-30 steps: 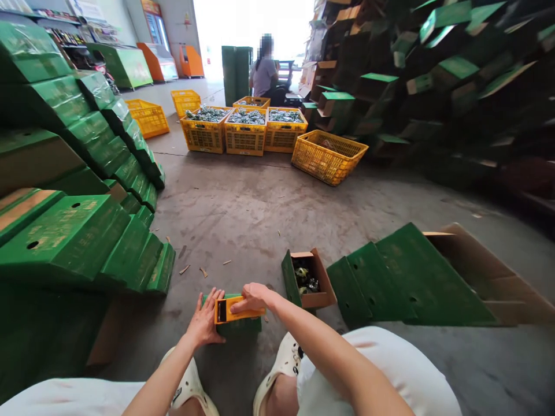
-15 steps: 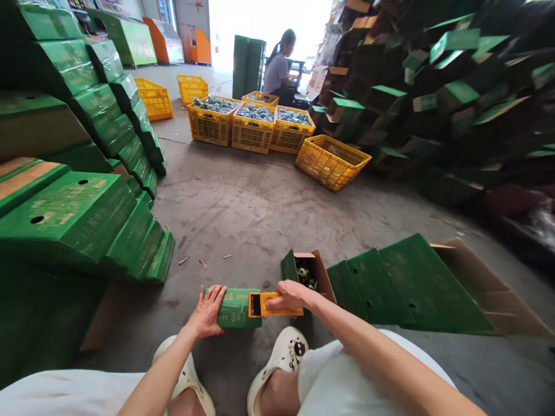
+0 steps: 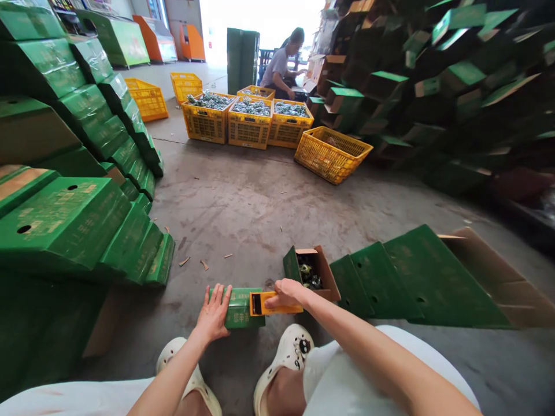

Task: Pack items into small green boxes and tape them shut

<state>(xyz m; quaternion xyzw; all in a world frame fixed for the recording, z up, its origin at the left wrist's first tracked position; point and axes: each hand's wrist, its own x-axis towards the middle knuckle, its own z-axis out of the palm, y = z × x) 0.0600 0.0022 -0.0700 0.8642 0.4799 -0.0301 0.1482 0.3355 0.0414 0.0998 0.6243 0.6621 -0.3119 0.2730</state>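
A small green cardboard box lies on the floor between my feet. Across its left part rests my left hand, fingers spread over the far edge and thumb towards the near edge, holding it. My right hand is wrapped round an orange hand tool with a dark opening at its left end. That end sits over the box's right part; I cannot make out the tool's exact kind. Just beyond the right hand stands an open green box with dark, shiny wrapped items inside.
Green boxes are stacked on the left. Flattened-looking green cartons lie to the right. Yellow crates filled with silvery-green items stand ahead, beside a tilted yellow basket. Another person sits behind them. More boxes pile up at right.
My left hand has slid slightly right over the green box. The orange tool has stayed at nearly the same place on it. The seated person has leaned towards the right.
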